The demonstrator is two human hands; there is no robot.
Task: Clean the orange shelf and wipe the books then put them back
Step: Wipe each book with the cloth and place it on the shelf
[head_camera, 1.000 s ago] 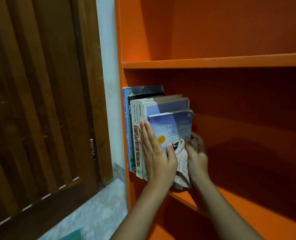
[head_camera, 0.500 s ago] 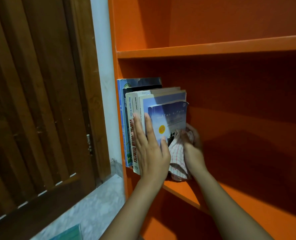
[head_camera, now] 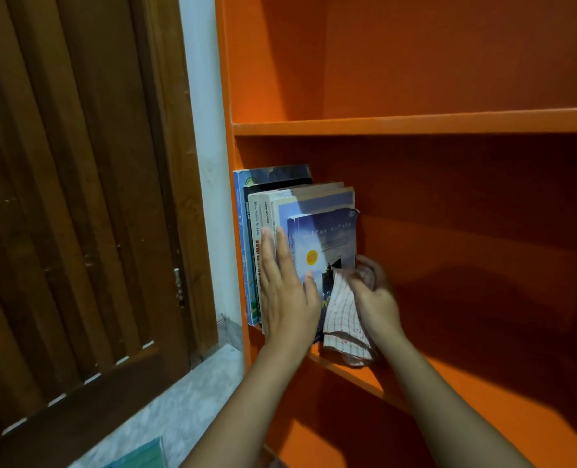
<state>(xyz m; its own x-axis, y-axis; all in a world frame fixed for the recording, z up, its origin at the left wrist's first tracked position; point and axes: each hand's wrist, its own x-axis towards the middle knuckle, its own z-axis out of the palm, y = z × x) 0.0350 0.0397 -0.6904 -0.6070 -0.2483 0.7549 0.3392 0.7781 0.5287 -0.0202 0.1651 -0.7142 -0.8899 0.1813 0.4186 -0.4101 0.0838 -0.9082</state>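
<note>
From the head camera, looking down and forward, a tall orange-painted wooden shelf unit (head_camera: 415,123) fills the right of the picture, with a dark brown slatted wooden door (head_camera: 77,197) on the left and a strip of white wall (head_camera: 202,163) between them. A row of upright paperback books (head_camera: 297,211) stands at the far left end of the middle shelf board, pressed against the unit's left side wall. The nearest one is a blue-covered book with a round yellow sticker (head_camera: 327,244), its cover facing right into the bare part of the shelf.

The left hand (head_camera: 285,292) lies flat against the spines of the row, fingers (head_camera: 266,251) stretched straight and together, thumb resting on the front edge of the blue-covered book; it presses rather than grasps. The right hand (head_camera: 374,298) is curled closed around a bunched white cloth with thin red checks (head_camera: 342,315), held against the lower part of the blue cover. The cloth's loose end hangs down to the shelf board just beside the books.

Below the door lies pale marbled floor (head_camera: 185,400), and a teal flat object (head_camera: 138,457) shows at the bottom edge; what it is cannot be told.
</note>
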